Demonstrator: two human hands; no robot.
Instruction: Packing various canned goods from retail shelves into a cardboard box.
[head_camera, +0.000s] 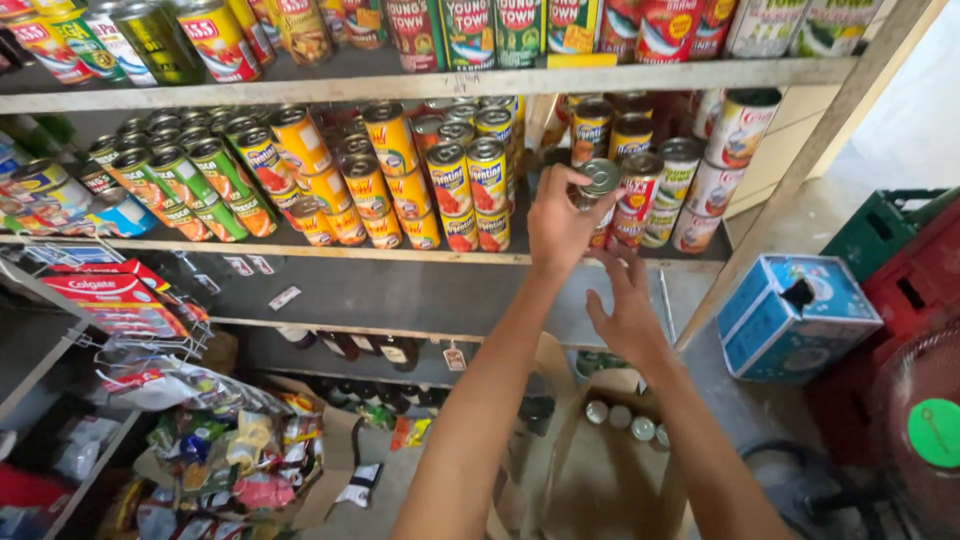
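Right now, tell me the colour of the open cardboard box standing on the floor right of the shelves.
Light blue cardboard box, with white patches; head view.

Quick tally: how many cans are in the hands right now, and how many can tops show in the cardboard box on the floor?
can held in left hand: 1
can tops showing in cardboard box: 4
Total: 5
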